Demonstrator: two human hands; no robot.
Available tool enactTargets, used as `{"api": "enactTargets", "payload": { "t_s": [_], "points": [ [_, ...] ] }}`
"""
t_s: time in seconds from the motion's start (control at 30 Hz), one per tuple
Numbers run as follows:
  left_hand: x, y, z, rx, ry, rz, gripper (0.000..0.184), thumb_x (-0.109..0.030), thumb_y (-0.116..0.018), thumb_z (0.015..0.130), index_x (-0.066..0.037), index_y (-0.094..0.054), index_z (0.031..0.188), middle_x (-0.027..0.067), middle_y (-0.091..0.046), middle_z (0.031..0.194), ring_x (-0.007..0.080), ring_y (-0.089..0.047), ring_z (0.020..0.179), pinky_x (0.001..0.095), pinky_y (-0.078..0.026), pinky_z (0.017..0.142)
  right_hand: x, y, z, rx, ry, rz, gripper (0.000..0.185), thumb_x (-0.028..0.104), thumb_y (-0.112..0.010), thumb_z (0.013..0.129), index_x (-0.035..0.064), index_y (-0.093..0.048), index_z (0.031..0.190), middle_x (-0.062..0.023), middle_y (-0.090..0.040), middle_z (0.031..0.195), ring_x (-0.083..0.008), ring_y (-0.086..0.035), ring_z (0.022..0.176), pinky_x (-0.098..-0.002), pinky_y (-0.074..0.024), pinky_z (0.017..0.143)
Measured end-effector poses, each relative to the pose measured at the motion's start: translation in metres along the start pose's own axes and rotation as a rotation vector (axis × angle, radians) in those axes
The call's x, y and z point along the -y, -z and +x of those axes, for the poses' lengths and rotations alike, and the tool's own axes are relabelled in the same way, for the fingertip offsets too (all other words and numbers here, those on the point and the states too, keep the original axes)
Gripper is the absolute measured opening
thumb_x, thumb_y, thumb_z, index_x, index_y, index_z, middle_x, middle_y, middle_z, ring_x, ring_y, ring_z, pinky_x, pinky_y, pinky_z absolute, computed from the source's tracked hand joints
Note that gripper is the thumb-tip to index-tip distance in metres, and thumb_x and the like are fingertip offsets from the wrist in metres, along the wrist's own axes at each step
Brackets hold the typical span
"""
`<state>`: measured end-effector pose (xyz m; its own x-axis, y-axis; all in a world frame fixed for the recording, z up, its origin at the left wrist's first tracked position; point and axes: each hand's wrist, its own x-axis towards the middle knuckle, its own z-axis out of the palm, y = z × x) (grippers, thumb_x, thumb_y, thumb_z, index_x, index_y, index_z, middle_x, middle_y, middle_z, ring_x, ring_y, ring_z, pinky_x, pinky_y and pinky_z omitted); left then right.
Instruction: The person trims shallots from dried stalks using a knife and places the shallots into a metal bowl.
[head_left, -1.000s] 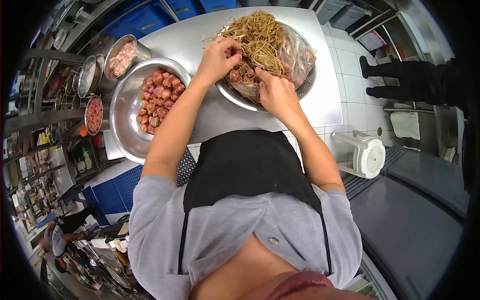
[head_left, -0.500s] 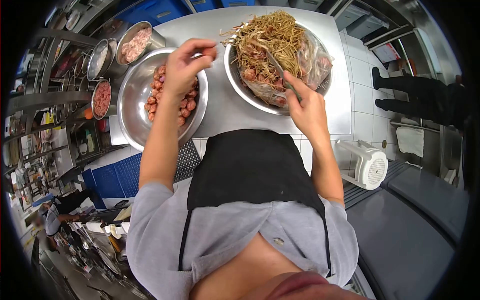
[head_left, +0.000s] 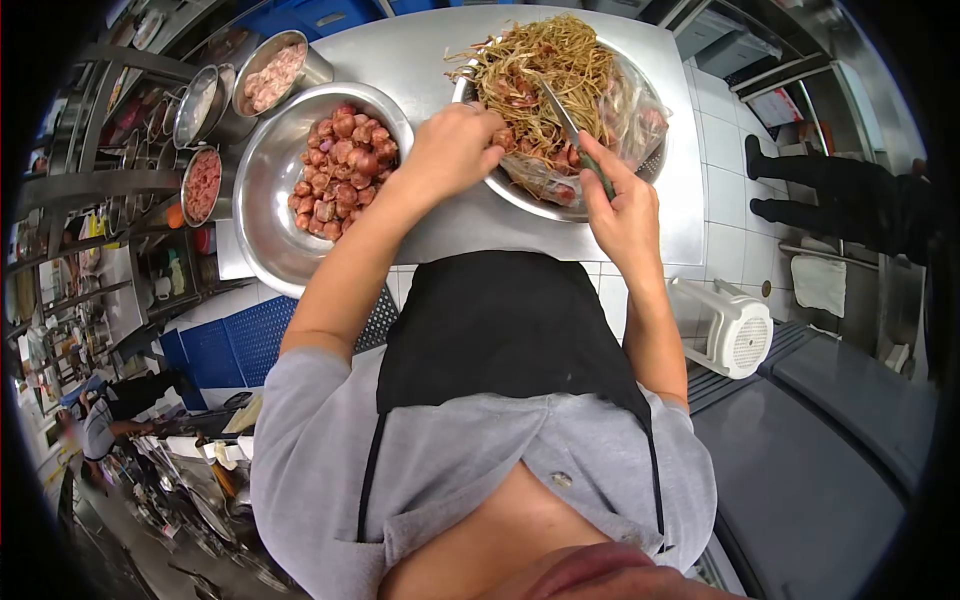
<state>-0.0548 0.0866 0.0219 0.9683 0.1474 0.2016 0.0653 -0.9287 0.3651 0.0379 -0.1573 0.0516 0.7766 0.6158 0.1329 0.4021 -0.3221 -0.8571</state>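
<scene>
A heap of reddish-brown, round bulbs (head_left: 345, 165) lies bare of stalks in a wide, shiny steel bowl (head_left: 262, 190), so that share looks done. More bulbs, along with a thick tangle of dry, straw-coloured stalks (head_left: 545, 60), sit in a round, perforated steel colander (head_left: 522, 200) on the steel worktop (head_left: 430, 225); this share seems left, though how much lies under the stalks is hidden.

The right hand (head_left: 620, 200) has its grip closed around one green-handled, steel-bladed knife (head_left: 568, 122), the blade over the stalks. The left hand (head_left: 450, 150) is at the colander's near-left edge, fingers bent beside a bulb; whether its grip is clamped on it, I cannot tell.

Counted: one bowl, one colander, one knife; the bulbs overlap too much to number, but run to dozens.
</scene>
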Motion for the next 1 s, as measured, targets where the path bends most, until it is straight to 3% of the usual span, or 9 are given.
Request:
{"api": "enactTargets", "payload": {
  "t_s": [0.1, 0.17, 0.23, 0.33, 0.43, 0.53, 0.67, 0.9, 1.0],
  "points": [
    [-0.006, -0.015, 0.014, 0.077, 0.033, 0.098, 0.034, -0.02, -0.078, 0.085, -0.005, -0.076, 0.116, 0.0159, -0.076, 0.103, 0.0362, -0.073, 0.097, 0.0463, -0.058, 0.088, -0.001, 0.004, -0.004, -0.027, 0.02, -0.039, 0.04, 0.007, -0.062, 0.098, 0.0069, -0.07, 0.138, -0.0212, -0.078, 0.117, -0.0299, -0.081, 0.088, -0.0389, -0.0606, 0.081],
    [-0.004, -0.006, 0.022, 0.17, 0.116, 0.033, 0.038, -0.02, -0.081, 0.082, -0.007, -0.075, 0.118, 0.0158, -0.077, 0.101, 0.0384, -0.073, 0.096, 0.0471, -0.058, 0.086, -0.011, 0.008, -0.007, -0.046, 0.014, -0.056, 0.042, 0.007, -0.064, 0.098, 0.0084, -0.07, 0.139, -0.0214, -0.076, 0.123, -0.0287, -0.077, 0.103, -0.037, -0.0578, 0.089],
    [0.01, -0.004, 0.024, 0.161, 0.14, -0.307, 0.032, -0.013, -0.079, 0.085, -0.004, -0.074, 0.116, 0.0098, -0.079, 0.099, 0.0275, -0.075, 0.092, 0.0382, -0.058, 0.079, -0.012, 0.013, -0.012, -0.026, -0.067, -0.039, 0.043, 0.006, -0.064, 0.099, 0.0072, -0.069, 0.141, -0.0218, -0.073, 0.133, -0.0227, -0.07, 0.124, -0.0322, -0.0525, 0.103],
    [0.03, -0.003, 0.027, 0.127, 0.208, -0.976, 0.021, -0.005, -0.066, 0.096, -0.002, -0.072, 0.116, 0.0028, -0.075, 0.106, 0.0111, -0.071, 0.09, 0.0283, -0.057, 0.075, -0.013, 0.016, -0.018, -0.05, -0.09, 0.025, 0.043, 0.005, -0.064, 0.099, 0.007, -0.069, 0.142, -0.0212, -0.073, 0.135, -0.0226, -0.069, 0.126, -0.0324, -0.0521, 0.104],
    [0.022, 0.01, 0.031, 0.182, 0.349, -1.177, 0.022, -0.002, -0.063, 0.097, -0.005, -0.071, 0.118, 0.0021, -0.072, 0.109, 0.0118, -0.07, 0.087, 0.0283, -0.056, 0.074, -0.011, 0.014, -0.019, -0.061, -0.062, 0.047, 0.043, 0.005, -0.064, 0.099, 0.0062, -0.069, 0.142, -0.0202, -0.074, 0.134, -0.0212, -0.069, 0.125, -0.0329, -0.0523, 0.104],
    [0.006, 0.017, 0.047, 0.126, 0.377, -1.309, 0.016, -0.005, -0.063, 0.099, -0.007, -0.07, 0.114, -0.0001, -0.069, 0.104, 0.0101, -0.067, 0.086, 0.0267, -0.054, 0.073, -0.022, 0.007, -0.013, -0.154, 0.069, 0.028, 0.044, 0.01, -0.068, 0.096, 0.0112, -0.07, 0.14, -0.0199, -0.078, 0.118, -0.0243, -0.078, 0.08, -0.0327, -0.0577, 0.077],
    [0.004, 0.008, 0.081, 0.18, 0.339, -1.215, 0.012, -0.021, -0.064, 0.105, -0.009, -0.067, 0.108, -0.0032, -0.065, 0.096, 0.0092, -0.06, 0.084, 0.0261, -0.048, 0.068, -0.027, 0.006, -0.009, -0.166, 0.025, 0.033, 0.044, 0.01, -0.067, 0.097, 0.0124, -0.07, 0.14, -0.0188, -0.078, 0.119, -0.0214, -0.074, 0.071, -0.0317, -0.0567, 0.072],
    [-0.004, -0.001, 0.103, 0.034, -0.041, -0.123, 0.028, -0.025, -0.077, 0.097, -0.002, -0.068, 0.11, 0.0043, -0.062, 0.09, 0.0132, -0.06, 0.083, 0.0333, -0.051, 0.078, -0.038, 0.007, -0.014, -0.219, 0.054, 0.031, 0.043, 0.01, -0.067, 0.097, 0.0131, -0.071, 0.14, -0.0173, -0.078, 0.119, -0.0192, -0.07, 0.064, -0.0324, -0.0564, 0.069],
    [0.011, 0.009, 0.106, 0.215, 0.003, -0.471, 0.028, -0.016, -0.078, 0.094, 0.0, -0.072, 0.116, 0.005, -0.068, 0.097, 0.0119, -0.066, 0.092, 0.031, -0.053, 0.077, -0.032, 0.008, -0.017, -0.205, 0.024, 0.029, 0.043, 0.01, -0.067, 0.097, 0.0123, -0.071, 0.14, -0.0174, -0.079, 0.117, -0.0221, -0.072, 0.067, -0.034, -0.0568, 0.07]
  ]
}}
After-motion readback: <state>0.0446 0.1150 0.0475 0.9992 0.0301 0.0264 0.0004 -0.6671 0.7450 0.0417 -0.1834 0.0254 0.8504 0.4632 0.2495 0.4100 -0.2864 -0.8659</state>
